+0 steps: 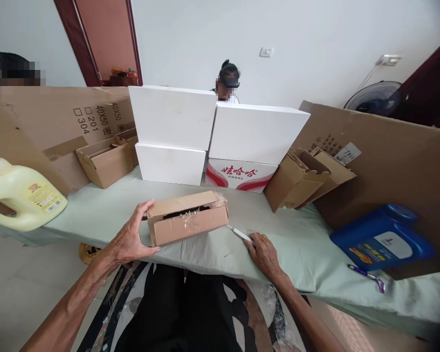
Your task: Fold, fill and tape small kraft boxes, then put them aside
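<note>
A small brown cardboard box [190,226] with torn clear tape and a dark gap along its top lies on the green cloth, near the table's front edge. My left hand [134,234] grips its left end between thumb and fingers. On the other side my right hand [264,252] is closed around a slim white cutter [240,234], whose tip points at the box's lower right corner. What is inside the box cannot be made out.
White boxes [174,117] stand stacked behind, with open brown cartons [112,161] on both sides. A yellow jug [22,195] is at the left; a blue container [383,239] and a purple razor-like item [366,277] are at the right. Two people sit beyond.
</note>
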Demonstrator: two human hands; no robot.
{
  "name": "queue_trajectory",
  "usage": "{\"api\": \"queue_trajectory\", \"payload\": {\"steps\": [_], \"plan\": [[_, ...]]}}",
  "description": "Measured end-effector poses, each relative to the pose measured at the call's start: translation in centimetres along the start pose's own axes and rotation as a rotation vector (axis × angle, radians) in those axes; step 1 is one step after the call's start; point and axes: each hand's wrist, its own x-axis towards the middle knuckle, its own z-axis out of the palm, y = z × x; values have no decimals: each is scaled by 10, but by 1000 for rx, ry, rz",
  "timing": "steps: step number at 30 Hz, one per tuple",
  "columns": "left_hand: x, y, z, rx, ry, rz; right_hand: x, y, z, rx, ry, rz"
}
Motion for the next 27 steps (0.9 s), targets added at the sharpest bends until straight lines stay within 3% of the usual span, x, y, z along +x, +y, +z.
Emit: {"api": "queue_trajectory", "payload": {"steps": [2, 5, 9, 12, 17, 22, 27], "plan": [[-2, 3, -9, 7, -54, -7, 0, -9, 3, 73, 18, 9], [-5, 5, -21, 18, -122, -25, 25, -49, -14, 291, 69, 5], [-5, 3, -32, 43, -168, -55, 65, -121, -42, 459, 55, -213], [-1, 8, -39, 89, -122, -18, 81, -155, -49, 471, -8, -332], [12, 45, -35, 358, 71, 174, 88, -164, -43, 456, -92, -215], [35, 82, -18, 441, 5, 267, 89, -169, -36, 576, -88, -154], [54, 81, -9, 294, -74, 204, 92, -178, -33, 598, -81, -98]]}}
